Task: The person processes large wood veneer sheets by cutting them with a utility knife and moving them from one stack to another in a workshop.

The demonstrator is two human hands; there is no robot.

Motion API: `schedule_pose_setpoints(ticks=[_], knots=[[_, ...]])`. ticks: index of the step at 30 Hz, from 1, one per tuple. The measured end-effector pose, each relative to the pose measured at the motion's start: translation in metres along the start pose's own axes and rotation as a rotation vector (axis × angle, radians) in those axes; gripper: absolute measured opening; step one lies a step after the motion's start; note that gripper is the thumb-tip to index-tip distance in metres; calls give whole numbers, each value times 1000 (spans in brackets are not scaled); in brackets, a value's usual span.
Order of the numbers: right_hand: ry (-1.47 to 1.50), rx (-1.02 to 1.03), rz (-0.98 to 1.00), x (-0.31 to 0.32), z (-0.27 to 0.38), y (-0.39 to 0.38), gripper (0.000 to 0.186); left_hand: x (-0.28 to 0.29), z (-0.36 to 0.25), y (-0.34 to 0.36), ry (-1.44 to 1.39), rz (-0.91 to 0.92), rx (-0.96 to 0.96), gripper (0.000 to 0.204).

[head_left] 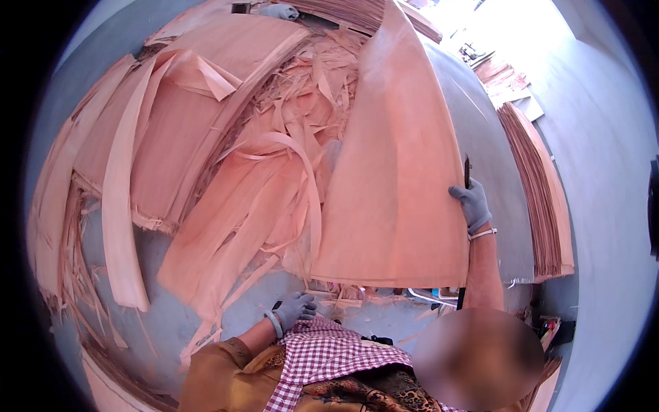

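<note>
Wide, thin sheet of pinkish-tan wood veneer (pixel 398 185): centre to right of centre, over a flat grey surface (pixel 473 117). Long axis runs away from the wearer, leaning slightly left towards the top; broad, nearly straight end near the body, tapering end at the upper edge. Surface gently rippled.

Right hand (pixel 471 202), grey-gloved: at the sheet's right edge, closed around a slim dark tool (pixel 468 172) pointing away from the wearer. Whether the fingers also pinch the veneer cannot be told.

Left hand (pixel 296 309), grey-gloved: fingers bent, beside the purple-and-white checked apron (pixel 336 347), apart from the sheet; its grip cannot be made out.

Left of the sheet: tangled heap of torn veneer strips (pixel 302 103). Far right: stack of brown-edged veneer sheets (pixel 539 199).

Obscured: sheet's far tip, cut off by the frame; tool's lower part, hidden in the glove; lower right, covered by a blurred oval.
</note>
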State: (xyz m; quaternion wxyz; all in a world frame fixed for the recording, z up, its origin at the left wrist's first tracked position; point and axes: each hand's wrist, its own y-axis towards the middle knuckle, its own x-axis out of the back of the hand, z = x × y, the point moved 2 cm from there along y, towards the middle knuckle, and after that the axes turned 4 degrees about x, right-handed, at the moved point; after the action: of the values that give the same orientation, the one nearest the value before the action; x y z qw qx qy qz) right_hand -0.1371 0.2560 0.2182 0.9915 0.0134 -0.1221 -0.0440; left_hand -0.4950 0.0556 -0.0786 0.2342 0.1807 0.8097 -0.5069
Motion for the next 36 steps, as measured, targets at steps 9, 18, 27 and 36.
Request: schedule_pose_setpoints(ticks=[9, 18, 27, 36], knots=[[110, -18, 30, -48, 20, -13, 32, -9, 2, 1, 66, 30, 24, 30], [63, -28, -18, -65, 44, -32, 28, -2, 1, -7, 115, -27, 47, 28], [258, 47, -191, -37, 92, -66, 30, -1, 14, 22, 36, 47, 120, 38], [370, 95, -327, 86, 113, -110, 51, -44, -12, 62, 34, 402, -35, 72]])
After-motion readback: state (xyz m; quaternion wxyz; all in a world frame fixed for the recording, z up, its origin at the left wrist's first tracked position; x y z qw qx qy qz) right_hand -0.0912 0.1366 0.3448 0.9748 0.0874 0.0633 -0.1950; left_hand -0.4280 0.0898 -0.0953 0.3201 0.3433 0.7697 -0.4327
